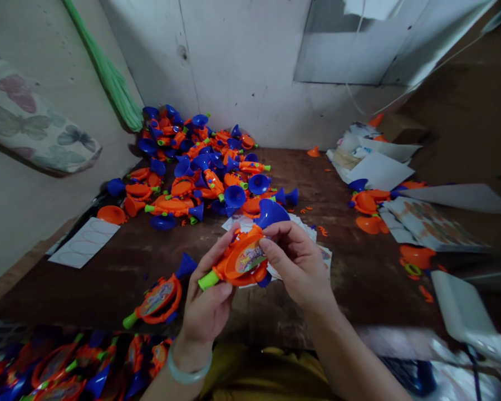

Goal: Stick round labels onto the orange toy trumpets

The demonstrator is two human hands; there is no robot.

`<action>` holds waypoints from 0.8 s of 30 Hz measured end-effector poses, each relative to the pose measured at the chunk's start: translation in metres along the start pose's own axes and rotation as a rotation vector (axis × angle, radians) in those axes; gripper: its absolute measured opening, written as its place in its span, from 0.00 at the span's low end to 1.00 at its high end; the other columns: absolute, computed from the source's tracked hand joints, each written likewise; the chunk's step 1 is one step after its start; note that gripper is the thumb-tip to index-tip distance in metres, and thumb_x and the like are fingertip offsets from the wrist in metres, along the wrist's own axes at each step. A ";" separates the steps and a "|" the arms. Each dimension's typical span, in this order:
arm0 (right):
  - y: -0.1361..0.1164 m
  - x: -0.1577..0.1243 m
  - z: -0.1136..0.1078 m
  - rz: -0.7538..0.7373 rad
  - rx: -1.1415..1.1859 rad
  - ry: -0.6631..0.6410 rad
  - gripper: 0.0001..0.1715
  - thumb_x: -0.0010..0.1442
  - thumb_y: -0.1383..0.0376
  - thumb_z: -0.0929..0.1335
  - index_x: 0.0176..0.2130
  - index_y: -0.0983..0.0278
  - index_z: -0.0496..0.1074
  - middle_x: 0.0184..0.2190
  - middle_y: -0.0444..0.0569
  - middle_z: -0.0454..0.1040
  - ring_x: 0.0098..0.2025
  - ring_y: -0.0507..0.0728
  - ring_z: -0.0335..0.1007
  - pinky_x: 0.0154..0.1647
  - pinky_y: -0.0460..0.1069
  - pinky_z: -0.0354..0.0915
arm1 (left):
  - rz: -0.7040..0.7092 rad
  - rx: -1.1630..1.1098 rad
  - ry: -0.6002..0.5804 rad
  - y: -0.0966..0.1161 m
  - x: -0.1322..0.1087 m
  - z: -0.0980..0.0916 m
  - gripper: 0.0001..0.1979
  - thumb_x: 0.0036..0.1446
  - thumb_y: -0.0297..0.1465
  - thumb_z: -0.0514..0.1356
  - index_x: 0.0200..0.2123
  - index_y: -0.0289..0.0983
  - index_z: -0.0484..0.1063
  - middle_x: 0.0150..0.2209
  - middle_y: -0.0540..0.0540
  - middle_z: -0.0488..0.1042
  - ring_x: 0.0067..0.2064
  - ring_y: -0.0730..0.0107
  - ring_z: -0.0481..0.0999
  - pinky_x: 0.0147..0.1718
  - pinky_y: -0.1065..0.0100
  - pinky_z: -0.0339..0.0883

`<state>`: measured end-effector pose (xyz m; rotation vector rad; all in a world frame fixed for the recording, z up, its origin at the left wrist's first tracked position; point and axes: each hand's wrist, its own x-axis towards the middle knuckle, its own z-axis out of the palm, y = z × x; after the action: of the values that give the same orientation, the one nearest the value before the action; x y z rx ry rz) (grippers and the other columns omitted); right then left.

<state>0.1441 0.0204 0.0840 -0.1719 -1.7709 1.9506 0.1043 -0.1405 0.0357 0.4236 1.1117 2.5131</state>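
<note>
2 hands grip one toy: left hand (206, 295) & right hand (298, 267) hold orange-blue plastic toy horn (234, 264) center frame; label (250, 257) text unreadable.

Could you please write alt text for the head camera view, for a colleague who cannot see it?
Left hand and right hand hold an orange toy trumpet with a green mouthpiece and blue bell above a worn wooden table. Behind them, a heap of matching trumpets lies against a white wall.

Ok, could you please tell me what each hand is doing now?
Left hand: closed, holding an orange plastic toy horn.
Right hand: closed, holding the same orange plastic toy horn.
</note>
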 end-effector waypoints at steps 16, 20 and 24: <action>-0.001 -0.002 0.006 -0.029 -0.170 -0.063 0.07 0.66 0.60 0.76 0.42 0.60 0.78 0.29 0.40 0.77 0.27 0.50 0.69 0.28 0.46 0.67 | 0.107 0.138 0.015 0.001 0.000 0.000 0.26 0.58 0.32 0.76 0.60 0.47 0.85 0.69 0.39 0.79 0.69 0.40 0.79 0.63 0.53 0.80; -0.002 -0.002 0.007 -0.033 -0.191 -0.067 0.07 0.66 0.59 0.75 0.41 0.60 0.78 0.29 0.40 0.76 0.27 0.50 0.67 0.28 0.46 0.66 | 0.139 0.184 0.030 0.001 0.001 0.001 0.24 0.59 0.32 0.77 0.59 0.48 0.86 0.70 0.40 0.77 0.71 0.39 0.76 0.65 0.52 0.78; -0.003 -0.002 0.006 -0.062 -0.203 -0.066 0.06 0.65 0.60 0.75 0.41 0.60 0.78 0.29 0.40 0.76 0.27 0.50 0.68 0.28 0.46 0.66 | 0.141 0.192 0.043 -0.002 0.000 0.000 0.24 0.61 0.31 0.76 0.60 0.48 0.86 0.70 0.40 0.78 0.70 0.42 0.78 0.64 0.55 0.79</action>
<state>0.1440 0.0144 0.0869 -0.1209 -1.9927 1.7503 0.1045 -0.1393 0.0344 0.5176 1.3914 2.5557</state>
